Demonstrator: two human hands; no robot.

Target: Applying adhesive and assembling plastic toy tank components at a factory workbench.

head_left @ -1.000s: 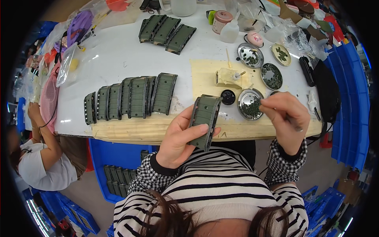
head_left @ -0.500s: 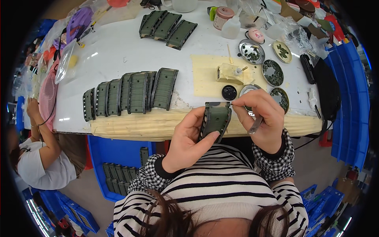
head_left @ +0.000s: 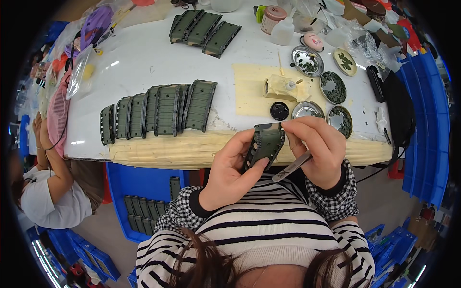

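Green casing [head_left: 267, 144], tilted between both hands, just by the tabletop's [head_left: 134, 72] near edge. I note the left hand's [head_left: 225, 175] fingers wrapped round its side, thumb on its face. The right hand's [head_left: 326, 153] fingers are pinched close at its upper right corner; whether they grip anything there, I cannot tell. Tweezers [head_left: 293, 167] tucked in that hand. Beyond: black round pot [head_left: 279, 111]; leftward, similar casings [head_left: 199, 105].

Left hand [head_left: 227, 176] gripping, right hand [head_left: 324, 152] pinching, held close together
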